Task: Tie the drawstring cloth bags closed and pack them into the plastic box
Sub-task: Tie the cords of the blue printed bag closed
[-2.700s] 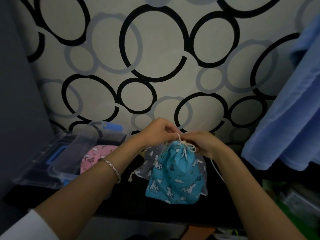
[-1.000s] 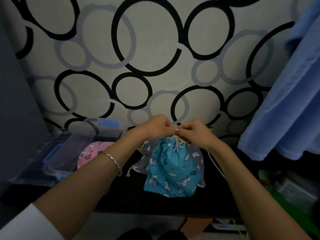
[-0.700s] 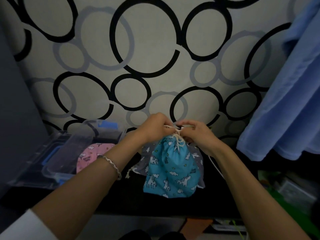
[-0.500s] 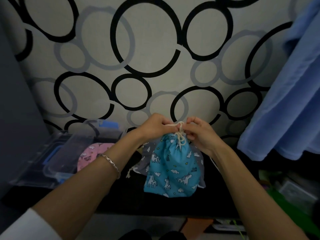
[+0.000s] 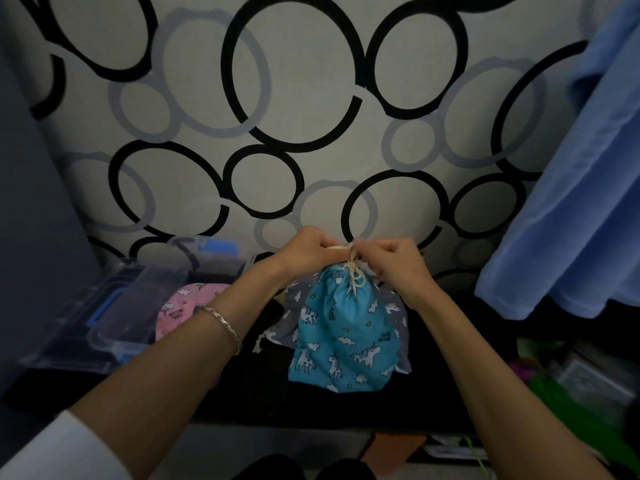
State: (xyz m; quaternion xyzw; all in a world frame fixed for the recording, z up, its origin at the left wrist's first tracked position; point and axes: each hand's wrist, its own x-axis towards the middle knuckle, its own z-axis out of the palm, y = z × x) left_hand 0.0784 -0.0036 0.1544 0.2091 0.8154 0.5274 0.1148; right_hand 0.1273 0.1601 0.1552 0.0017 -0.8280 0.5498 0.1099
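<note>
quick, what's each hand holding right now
Left hand: closed, pinching the drawstring of the blue bag.
Right hand: closed, pinching the same drawstring.

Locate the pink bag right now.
Head view, left of centre: the pink bag lies at the clear plastic box's right edge, left of the blue unicorn bag, partly behind the left forearm.

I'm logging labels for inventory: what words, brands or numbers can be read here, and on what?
No text is legible.
On the pink bag: dark lettering in the print, too blurred to read.
On the blue bag: a small dark mark near its right edge, too small to read.
On the plastic box: no label visible.
</note>
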